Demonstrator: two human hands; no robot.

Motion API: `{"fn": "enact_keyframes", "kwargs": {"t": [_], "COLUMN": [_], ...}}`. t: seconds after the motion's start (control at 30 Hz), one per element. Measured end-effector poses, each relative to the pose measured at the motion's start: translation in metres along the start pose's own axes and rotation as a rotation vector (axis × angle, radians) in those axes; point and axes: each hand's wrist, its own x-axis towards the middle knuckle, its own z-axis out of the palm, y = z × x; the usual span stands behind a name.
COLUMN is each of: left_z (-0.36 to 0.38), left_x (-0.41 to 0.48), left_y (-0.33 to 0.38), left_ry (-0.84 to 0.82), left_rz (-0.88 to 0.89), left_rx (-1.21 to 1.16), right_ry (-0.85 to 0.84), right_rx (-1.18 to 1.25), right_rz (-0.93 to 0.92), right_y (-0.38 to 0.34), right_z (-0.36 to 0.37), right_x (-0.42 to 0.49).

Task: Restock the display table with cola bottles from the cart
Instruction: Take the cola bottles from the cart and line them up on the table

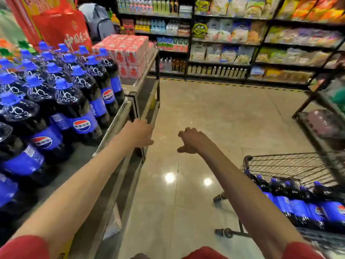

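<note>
head view: dark, blue-capped cola bottles stand upright.

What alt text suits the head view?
A left hand and a right hand reach forward between a table of cola bottles on the left and a cart with more bottles on the right. Stocked shelves stand behind.

motion blur, floor glare, warped edges

Pink drink cartons, red bag, stocked shelves, tiled floor
</note>
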Motion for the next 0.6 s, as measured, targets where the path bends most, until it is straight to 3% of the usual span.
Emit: {"fn": "enact_keyframes", "kwargs": {"t": [0.37, 0.6], "left_z": [-0.026, -0.029], "left_x": [-0.001, -0.029], "left_y": [0.088, 0.158], "left_ry": [0.113, 0.172], "left_rz": [0.365, 0.597], "left_rx": [0.237, 0.241], "right_ry": [0.075, 0.079], "right_rx": [0.075, 0.137], "right_rz": [0.449, 0.663], "right_y": [0.037, 0.043], "right_z": [0.01, 0.035], "right_x": [-0.132, -0.219]}}
